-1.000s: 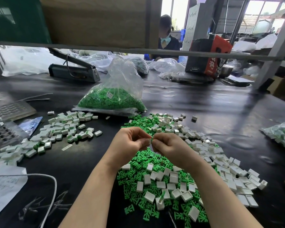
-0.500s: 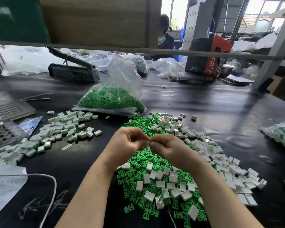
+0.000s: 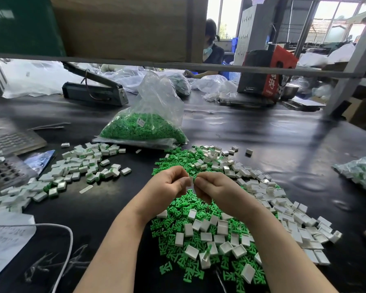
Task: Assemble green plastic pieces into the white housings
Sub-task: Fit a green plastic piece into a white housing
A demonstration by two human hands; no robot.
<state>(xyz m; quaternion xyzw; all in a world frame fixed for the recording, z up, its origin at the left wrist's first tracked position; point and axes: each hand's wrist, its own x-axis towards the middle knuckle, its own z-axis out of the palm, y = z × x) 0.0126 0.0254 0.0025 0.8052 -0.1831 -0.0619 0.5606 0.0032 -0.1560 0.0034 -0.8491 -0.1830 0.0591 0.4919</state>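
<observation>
My left hand [image 3: 169, 185] and my right hand [image 3: 212, 188] meet fingertip to fingertip above the parts pile. Between them they pinch one small white housing [image 3: 191, 181]; any green piece in it is hidden by the fingers. Under the hands lies a heap of loose green plastic pieces [image 3: 199, 210] mixed with empty white housings [image 3: 260, 187] that spread to the right. To the left sits a pile of assembled housings [image 3: 76, 166] showing green at their edges.
A clear bag of green pieces [image 3: 144, 127] stands behind the heap. Another bag of parts [image 3: 361, 172] lies at the right edge. A heat sealer [image 3: 93, 92], a tray and keyboard at left, a white cable [image 3: 68, 235] and paper lie around. Another person sits beyond the shelf.
Both hands stayed together over the heap, shifting only slightly. The white housing now shows between the fingertips.
</observation>
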